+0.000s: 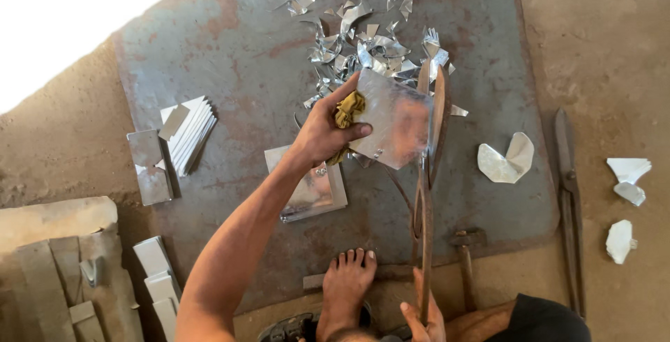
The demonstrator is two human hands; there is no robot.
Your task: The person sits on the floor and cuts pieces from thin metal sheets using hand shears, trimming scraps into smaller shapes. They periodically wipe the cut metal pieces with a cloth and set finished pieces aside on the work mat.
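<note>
The left hand (328, 129) is closed around a shiny sheet-metal piece (394, 125), thumb on its face and fingers behind, with a wad of yellow cloth (348, 109) pinched between palm and metal. The piece is held up above a rusty steel plate (230, 56) that lies on the dirt floor (607, 42), and its right edge sits between the blades of long rusty tin snips (426, 174), which stand almost upright. The right hand (421, 317) grips the lower handles of these snips at the bottom edge of the view, fingers wrapped round them. A bare foot (345, 283) rests on the near rim of the plate, just left of the snips' handles. Behind the held piece, a heap of curled metal offcuts (363, 38) lies on the far part of the plate. Below the left forearm lies a flat shiny metal square (310, 188), and farther left a fanned stack of cut metal strips (187, 132) beside a folded metal part (149, 164). To the right of the snips a heart-shaped metal cutout (508, 159) lies on the plate, a hammer (466, 255) near the plate's near edge, and a second pair of snips (569, 202) on the dirt just past the plate.
</note>
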